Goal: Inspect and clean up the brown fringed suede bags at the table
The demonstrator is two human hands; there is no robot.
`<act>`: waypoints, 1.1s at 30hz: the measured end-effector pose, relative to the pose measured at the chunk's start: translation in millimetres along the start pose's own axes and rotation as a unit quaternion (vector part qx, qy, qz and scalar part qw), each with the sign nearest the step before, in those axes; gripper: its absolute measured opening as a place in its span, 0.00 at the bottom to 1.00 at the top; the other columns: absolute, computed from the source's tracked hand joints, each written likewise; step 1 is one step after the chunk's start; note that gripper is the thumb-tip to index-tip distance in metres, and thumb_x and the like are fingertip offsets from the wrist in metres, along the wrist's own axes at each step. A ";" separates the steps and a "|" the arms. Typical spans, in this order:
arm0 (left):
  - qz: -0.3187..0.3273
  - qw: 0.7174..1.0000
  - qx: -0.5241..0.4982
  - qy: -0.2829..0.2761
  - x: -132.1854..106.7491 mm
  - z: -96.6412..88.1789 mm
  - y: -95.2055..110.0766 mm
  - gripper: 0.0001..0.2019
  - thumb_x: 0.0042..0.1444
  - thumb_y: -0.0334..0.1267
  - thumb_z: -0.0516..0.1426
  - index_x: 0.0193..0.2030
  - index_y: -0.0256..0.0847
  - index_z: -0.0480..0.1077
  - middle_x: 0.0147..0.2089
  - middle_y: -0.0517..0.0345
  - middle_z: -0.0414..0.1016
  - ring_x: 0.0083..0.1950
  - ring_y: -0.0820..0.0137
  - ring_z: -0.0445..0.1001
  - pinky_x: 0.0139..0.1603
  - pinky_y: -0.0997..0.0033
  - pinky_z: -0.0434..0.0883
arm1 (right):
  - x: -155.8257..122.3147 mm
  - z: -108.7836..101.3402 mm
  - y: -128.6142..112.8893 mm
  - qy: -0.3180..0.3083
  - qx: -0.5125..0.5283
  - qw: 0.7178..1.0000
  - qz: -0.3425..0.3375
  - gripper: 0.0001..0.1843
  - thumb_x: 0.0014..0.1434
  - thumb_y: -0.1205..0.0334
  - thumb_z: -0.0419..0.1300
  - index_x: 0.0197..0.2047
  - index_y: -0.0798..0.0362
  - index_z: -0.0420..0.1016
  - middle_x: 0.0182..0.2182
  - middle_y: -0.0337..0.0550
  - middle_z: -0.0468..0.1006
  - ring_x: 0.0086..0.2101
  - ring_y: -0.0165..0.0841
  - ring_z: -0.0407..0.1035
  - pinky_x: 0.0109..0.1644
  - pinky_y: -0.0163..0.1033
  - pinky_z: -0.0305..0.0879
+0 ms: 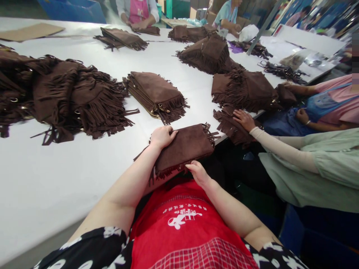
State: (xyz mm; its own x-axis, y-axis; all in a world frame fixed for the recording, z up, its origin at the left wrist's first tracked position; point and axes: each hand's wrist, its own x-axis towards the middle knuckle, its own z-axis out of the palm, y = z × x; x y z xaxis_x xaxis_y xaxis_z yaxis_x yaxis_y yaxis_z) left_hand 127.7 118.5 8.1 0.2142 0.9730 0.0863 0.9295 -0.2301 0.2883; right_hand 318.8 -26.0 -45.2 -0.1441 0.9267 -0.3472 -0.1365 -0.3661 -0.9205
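Observation:
A dark brown suede-like bag [185, 147] with fringe along its edges lies at the table's front edge, right before me. My left hand [162, 136] is closed on its upper left corner, thumb on top and fingers curled over the edge. At the lower edge, my right hand [198, 172] pinches the fringe between thumb and fingers; the fingertips are partly hidden. Just beyond sits a small stack of similar bags [154, 91] with gold zips and clasps.
A large heap of fringed bags [73, 93] covers the table's left side. More bags [244, 89] are piled to the right, where a co-worker's hand [244, 120] rests on one. Other people work at the far side. A metal pole [263, 28] rises at the back right.

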 end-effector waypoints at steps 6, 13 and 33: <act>0.010 1.000 -0.002 0.009 0.7 2.0 -1.9 0.25 0.63 0.58 0.43 0.41 0.44 0.74 0.43 0.51 0.78 0.44 0.60 0.75 0.44 0.62 0.68 | -1.8 14.5 -10.5 -0.028 0.056 0.998 0.004 0.13 0.48 0.54 0.64 0.25 0.56 0.79 0.24 0.45 0.80 0.25 0.34 0.71 0.31 0.37 0.66; 0.005 1.000 0.000 0.008 0.9 2.5 -1.4 0.25 0.63 0.58 0.43 0.41 0.44 0.74 0.42 0.50 0.78 0.44 0.60 0.75 0.43 0.62 0.68 | 4.0 18.2 -14.7 -0.012 -0.030 0.999 -0.018 0.11 0.48 0.58 0.60 0.18 0.54 0.74 0.18 0.42 0.76 0.21 0.31 0.68 0.28 0.35 0.63; -0.010 1.000 -0.018 0.011 -0.5 -0.5 1.2 0.24 0.62 0.58 0.44 0.41 0.45 0.74 0.42 0.50 0.78 0.44 0.59 0.75 0.45 0.62 0.68 | -0.5 -20.4 6.7 0.070 -0.032 0.994 -0.083 0.10 0.46 0.59 0.64 0.34 0.53 0.75 0.33 0.42 0.81 0.35 0.36 0.74 0.42 0.38 0.68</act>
State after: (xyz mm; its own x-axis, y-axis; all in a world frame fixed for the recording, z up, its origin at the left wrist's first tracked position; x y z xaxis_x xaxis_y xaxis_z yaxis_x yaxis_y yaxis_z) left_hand 128.6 117.7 9.0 0.1895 0.9767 0.1005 0.9220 -0.2122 0.3237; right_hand 337.9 -27.2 -54.8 0.0139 0.9781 -0.2076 -0.0829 -0.2058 -0.9751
